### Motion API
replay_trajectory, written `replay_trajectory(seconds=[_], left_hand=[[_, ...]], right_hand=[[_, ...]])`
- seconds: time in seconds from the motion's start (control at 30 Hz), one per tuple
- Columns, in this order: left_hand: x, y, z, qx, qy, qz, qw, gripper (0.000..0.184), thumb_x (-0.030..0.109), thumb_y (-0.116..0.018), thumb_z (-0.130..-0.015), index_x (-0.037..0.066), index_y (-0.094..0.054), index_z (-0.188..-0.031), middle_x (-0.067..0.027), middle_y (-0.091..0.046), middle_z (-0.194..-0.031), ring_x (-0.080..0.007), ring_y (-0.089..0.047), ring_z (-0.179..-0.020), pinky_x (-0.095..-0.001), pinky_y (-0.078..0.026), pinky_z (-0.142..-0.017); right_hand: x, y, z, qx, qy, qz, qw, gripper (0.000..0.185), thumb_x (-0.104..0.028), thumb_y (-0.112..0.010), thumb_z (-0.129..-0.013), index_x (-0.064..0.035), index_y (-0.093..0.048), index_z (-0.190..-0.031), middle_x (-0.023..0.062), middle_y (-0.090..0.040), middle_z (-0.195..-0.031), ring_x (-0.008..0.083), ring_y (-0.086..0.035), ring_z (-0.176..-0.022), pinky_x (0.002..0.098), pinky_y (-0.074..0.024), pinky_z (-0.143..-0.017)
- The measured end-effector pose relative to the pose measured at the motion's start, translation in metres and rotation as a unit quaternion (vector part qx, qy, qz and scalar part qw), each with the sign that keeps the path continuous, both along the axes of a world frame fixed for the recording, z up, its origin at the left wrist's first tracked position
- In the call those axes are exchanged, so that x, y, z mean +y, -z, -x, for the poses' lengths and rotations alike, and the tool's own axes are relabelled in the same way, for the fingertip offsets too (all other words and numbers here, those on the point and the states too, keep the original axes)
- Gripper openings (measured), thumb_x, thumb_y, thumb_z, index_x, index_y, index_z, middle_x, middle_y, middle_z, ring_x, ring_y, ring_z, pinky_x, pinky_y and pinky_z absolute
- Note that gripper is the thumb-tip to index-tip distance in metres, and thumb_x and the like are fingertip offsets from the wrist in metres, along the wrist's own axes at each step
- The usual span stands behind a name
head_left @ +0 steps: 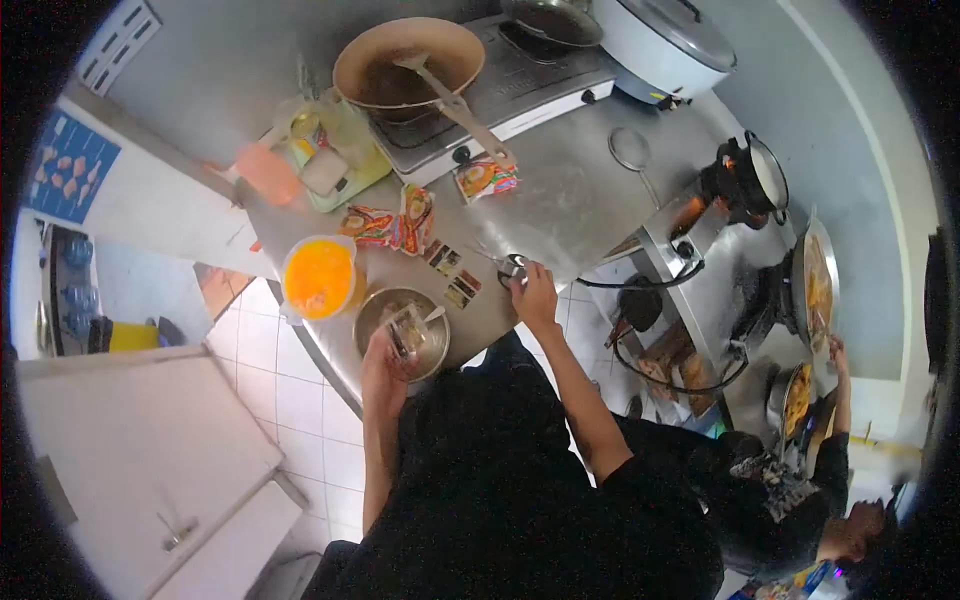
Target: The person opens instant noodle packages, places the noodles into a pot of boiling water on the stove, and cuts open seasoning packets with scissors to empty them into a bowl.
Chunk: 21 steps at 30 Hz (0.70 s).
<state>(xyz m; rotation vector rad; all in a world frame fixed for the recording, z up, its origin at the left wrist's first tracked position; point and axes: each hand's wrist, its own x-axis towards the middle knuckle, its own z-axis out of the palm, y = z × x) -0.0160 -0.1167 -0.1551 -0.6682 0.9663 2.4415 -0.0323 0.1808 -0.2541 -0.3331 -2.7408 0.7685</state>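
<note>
My left hand is closed around a small clear-and-dark seasoning sachet, tilted over a round metal bowl. A spoon leans inside that bowl; its contents are partly hidden by the hand. On the steel counter, my right hand grips the dark handles of a pair of scissors, whose blades point left. Between the two hands lie several seasoning sachets. A tub of orange-yellow liquid, looking like beaten egg, stands beside the bowl.
Opened noodle wrappers and another noodle packet lie farther back. Behind them, a wok with a spatula rests on a gas stove. A strainer lies right. Another person works at pans on the right.
</note>
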Motion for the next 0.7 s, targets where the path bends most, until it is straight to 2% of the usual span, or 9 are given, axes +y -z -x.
replay_trajectory(seconds=[0.23,0.27,0.33,0.37,0.43,0.47,0.53,0.57,0.7], left_hand=[[0.014,-0.01,0.001,0.186,-0.004,0.268,0.945,0.045,-0.006,-0.065,-0.084,0.002,-0.051,-0.126,-0.0058,-0.059,-0.121,-0.0138,-0.059,-0.104,-0.0286,-0.05,-0.088],[0.017,-0.012,0.004,0.187,-0.026,0.256,0.948,0.045,-0.006,-0.064,-0.085,0.001,-0.05,-0.127,-0.0064,-0.059,-0.119,-0.0138,-0.059,-0.103,-0.0289,-0.049,-0.089],[0.017,-0.019,0.012,0.184,-0.062,0.242,0.951,0.045,-0.005,-0.062,-0.086,0.0,-0.049,-0.128,-0.007,-0.06,-0.118,-0.0138,-0.059,-0.102,-0.0291,-0.049,-0.089],[0.016,-0.021,0.015,0.168,-0.034,0.221,0.96,0.045,-0.005,-0.061,-0.087,0.0,-0.048,-0.13,-0.0076,-0.059,-0.118,-0.0138,-0.059,-0.101,-0.0292,-0.049,-0.089],[0.016,-0.024,0.023,0.15,-0.019,0.195,0.969,0.046,-0.005,-0.06,-0.088,0.0,-0.047,-0.131,-0.0081,-0.059,-0.118,-0.0139,-0.06,-0.1,-0.0293,-0.049,-0.089],[0.017,-0.025,0.026,0.172,-0.012,0.134,0.976,0.045,-0.005,-0.059,-0.088,0.001,-0.047,-0.131,-0.0081,-0.06,-0.118,-0.0137,-0.06,-0.099,-0.0293,-0.05,-0.088],[0.019,-0.027,0.03,0.189,-0.011,0.07,0.979,0.043,-0.005,-0.058,-0.089,0.001,-0.047,-0.131,-0.0081,-0.06,-0.118,-0.0136,-0.06,-0.098,-0.0293,-0.05,-0.087],[0.02,-0.028,0.033,0.21,0.001,0.108,0.972,0.044,-0.005,-0.059,-0.089,0.001,-0.048,-0.13,-0.0085,-0.06,-0.118,-0.0138,-0.061,-0.097,-0.0295,-0.05,-0.087],[0.02,-0.046,0.045,0.195,0.082,0.187,0.959,0.043,-0.005,-0.062,-0.087,0.0,-0.048,-0.128,-0.0095,-0.059,-0.12,-0.014,-0.06,-0.1,-0.0309,-0.05,-0.087]], right_hand=[[0.006,0.024,0.019,-0.107,-0.043,-0.013,0.993,0.053,-0.013,-0.072,-0.076,0.0002,-0.047,-0.121,0.0237,-0.061,-0.104,0.0355,-0.064,-0.088,0.0401,-0.0547,-0.074],[0.007,0.025,0.015,-0.164,0.06,0.291,0.941,0.048,-0.017,-0.07,-0.081,0.0003,-0.047,-0.12,0.0208,-0.062,-0.103,0.0296,-0.064,-0.088,0.0356,-0.0557,-0.075],[0.016,0.032,0.0,-0.198,0.143,0.735,0.632,0.042,-0.012,-0.068,-0.084,0.0012,-0.048,-0.118,0.0172,-0.063,-0.1,0.0215,-0.065,-0.092,0.0297,-0.0572,-0.078],[0.025,0.044,-0.01,-0.181,0.124,0.869,0.443,0.04,-0.003,-0.067,-0.082,0.0021,-0.048,-0.118,0.0165,-0.064,-0.098,0.0195,-0.065,-0.095,0.0285,-0.0576,-0.081],[-0.001,-0.008,-0.026,-0.199,0.097,0.908,0.357,0.045,-0.004,-0.068,-0.082,-0.0007,-0.046,-0.121,0.0121,-0.062,-0.095,0.017,-0.063,-0.09,0.0268,-0.0565,-0.072],[-0.007,-0.032,-0.033,-0.21,0.096,0.903,0.362,0.045,-0.004,-0.068,-0.082,-0.0007,-0.046,-0.121,0.0121,-0.062,-0.095,0.017,-0.063,-0.09,0.0268,-0.0565,-0.072],[-0.017,-0.075,-0.045,-0.292,-0.074,0.77,0.563,0.047,-0.009,-0.069,-0.083,-0.0052,-0.044,-0.123,0.0075,-0.058,-0.093,0.0115,-0.058,-0.086,0.0215,-0.0481,-0.066],[-0.025,-0.099,-0.044,-0.297,-0.075,0.766,0.564,0.047,-0.009,-0.069,-0.083,-0.0052,-0.044,-0.123,0.0075,-0.058,-0.093,0.0115,-0.058,-0.086,0.0215,-0.0481,-0.066],[-0.033,-0.149,-0.042,-0.233,-0.275,0.44,0.823,0.056,-0.023,-0.078,-0.079,-0.008,-0.044,-0.121,0.002,-0.053,-0.08,0.0059,-0.044,-0.063,0.0224,-0.0351,-0.056]])
